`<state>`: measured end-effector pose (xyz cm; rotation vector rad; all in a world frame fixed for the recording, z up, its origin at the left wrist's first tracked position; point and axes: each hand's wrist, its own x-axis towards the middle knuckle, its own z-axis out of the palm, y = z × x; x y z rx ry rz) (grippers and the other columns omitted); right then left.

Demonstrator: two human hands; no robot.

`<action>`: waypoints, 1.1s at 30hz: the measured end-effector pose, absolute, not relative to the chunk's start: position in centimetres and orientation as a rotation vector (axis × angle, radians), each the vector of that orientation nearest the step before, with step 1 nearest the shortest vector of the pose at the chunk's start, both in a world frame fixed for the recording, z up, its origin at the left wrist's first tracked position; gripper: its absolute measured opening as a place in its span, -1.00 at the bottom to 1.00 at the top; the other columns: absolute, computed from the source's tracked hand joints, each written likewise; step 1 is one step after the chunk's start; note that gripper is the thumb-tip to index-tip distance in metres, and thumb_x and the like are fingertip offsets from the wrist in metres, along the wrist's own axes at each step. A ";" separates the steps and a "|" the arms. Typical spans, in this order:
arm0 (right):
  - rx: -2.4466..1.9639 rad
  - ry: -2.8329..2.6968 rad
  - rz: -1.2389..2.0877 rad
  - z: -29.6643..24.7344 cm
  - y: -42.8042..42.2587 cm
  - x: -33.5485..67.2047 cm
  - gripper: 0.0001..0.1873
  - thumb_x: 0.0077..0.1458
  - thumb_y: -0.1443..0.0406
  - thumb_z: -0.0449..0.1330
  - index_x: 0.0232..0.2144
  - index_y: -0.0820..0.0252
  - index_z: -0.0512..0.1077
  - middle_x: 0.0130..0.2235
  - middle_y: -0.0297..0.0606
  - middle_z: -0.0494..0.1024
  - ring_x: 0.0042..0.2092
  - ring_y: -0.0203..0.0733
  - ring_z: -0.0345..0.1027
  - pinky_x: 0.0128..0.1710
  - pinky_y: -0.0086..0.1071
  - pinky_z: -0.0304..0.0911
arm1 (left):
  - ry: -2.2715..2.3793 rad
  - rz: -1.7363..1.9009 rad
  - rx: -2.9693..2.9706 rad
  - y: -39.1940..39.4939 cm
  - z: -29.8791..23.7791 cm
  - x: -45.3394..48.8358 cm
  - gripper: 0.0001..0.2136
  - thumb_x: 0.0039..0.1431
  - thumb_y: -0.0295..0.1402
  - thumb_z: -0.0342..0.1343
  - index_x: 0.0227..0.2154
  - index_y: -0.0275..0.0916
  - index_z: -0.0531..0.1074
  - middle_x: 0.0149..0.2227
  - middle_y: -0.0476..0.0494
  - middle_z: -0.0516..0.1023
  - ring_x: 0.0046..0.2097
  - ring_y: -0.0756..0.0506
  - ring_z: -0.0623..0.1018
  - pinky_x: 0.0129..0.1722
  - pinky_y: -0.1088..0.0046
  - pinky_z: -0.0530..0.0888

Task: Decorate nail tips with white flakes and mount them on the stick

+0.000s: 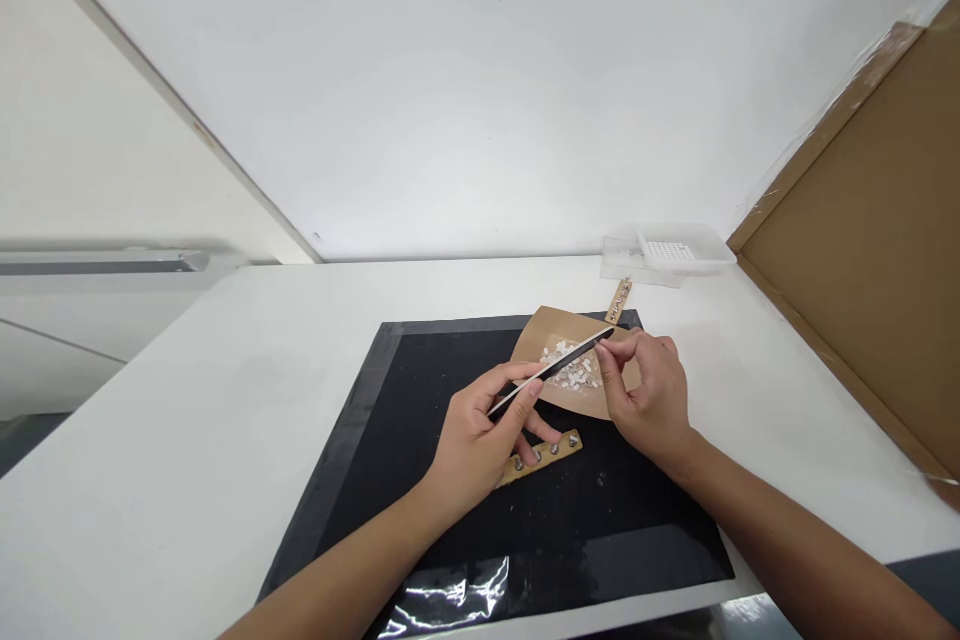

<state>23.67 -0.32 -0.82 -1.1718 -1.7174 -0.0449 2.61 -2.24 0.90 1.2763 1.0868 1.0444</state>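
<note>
Two bare hands are seen over one black mat (420,390), which is laid on one white table (210,430). One slim dark bar with a pale edge (571,360) is held slantwise above the mat, clamped between the thumb and fingers of the left hand (480,425). The thumb and index fingertip of the right hand (651,390) are brought close together at the bar's upper end; whether anything is pinched there cannot be told. Beneath the bar, one sheet of brown paper (551,322) is seen, heaped with white bits (577,377) too many and too small to be counted. Two wooden strips are shown: one (564,446) is partly covered by the left hand, with four metal pieces visible; the other (619,302) is placed beyond the paper. Behind, one clear plastic box (709,250) and one cardboard panel (870,250) are seen.
</note>
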 end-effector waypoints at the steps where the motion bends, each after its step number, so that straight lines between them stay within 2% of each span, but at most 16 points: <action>1: -1.163 -1.718 -0.051 -0.8 -0.3 23.6 -0.87 0.41 0.32 0.21 -0.27 0.09 0.38 -0.42 -0.41 0.53 -0.36 -0.20 0.48 -0.16 -0.18 0.20 | 1.090 1.043 1.274 -2.2 0.9 2.7 -0.51 0.31 -0.03 0.25 0.05 -0.37 0.54 -0.53 -0.10 0.65 -0.66 -0.01 0.56 -0.65 0.57 0.55; 10: -1.170 -1.721 -0.083 -0.7 -0.5 23.5 -0.88 0.39 0.34 0.22 -0.26 0.11 0.38 -0.43 -0.43 0.52 -0.39 -0.24 0.46 -0.16 -0.19 0.19 | 1.096 1.055 1.308 -2.7 0.5 2.5 -0.54 0.35 -0.02 0.22 0.05 -0.35 0.50 -0.56 -0.07 0.65 -0.68 0.02 0.52 -0.66 0.61 0.51; 17: -1.215 -1.713 -0.052 -0.7 -0.3 23.7 -0.86 0.40 0.33 0.19 -0.28 0.10 0.35 -0.42 -0.42 0.51 -0.38 -0.22 0.46 -0.14 -0.17 0.18 | 1.069 1.096 1.370 -2.7 -0.1 2.4 -0.61 0.40 -0.10 0.19 0.07 -0.32 0.51 -0.55 -0.02 0.63 -0.67 0.03 0.52 -0.66 0.61 0.52; 23: -1.202 -1.797 0.006 -0.9 -0.7 23.3 -0.83 0.40 0.34 0.18 -0.30 0.10 0.33 -0.41 -0.42 0.51 -0.36 -0.21 0.45 -0.14 -0.18 0.17 | 1.041 1.150 1.437 -2.7 -0.4 2.5 -0.69 0.42 -0.16 0.18 0.03 -0.25 0.58 -0.34 -0.10 0.67 -0.56 0.00 0.63 -0.66 0.57 0.57; 33: -1.153 -1.814 0.021 -0.9 -0.6 23.2 -0.83 0.39 0.35 0.17 -0.31 0.11 0.33 -0.43 -0.43 0.49 -0.37 -0.21 0.44 -0.13 -0.19 0.16 | 1.036 1.186 1.483 -2.8 0.0 2.6 -0.73 0.41 -0.20 0.18 0.00 -0.25 0.60 -0.28 -0.09 0.64 -0.62 0.05 0.59 -0.70 0.60 0.54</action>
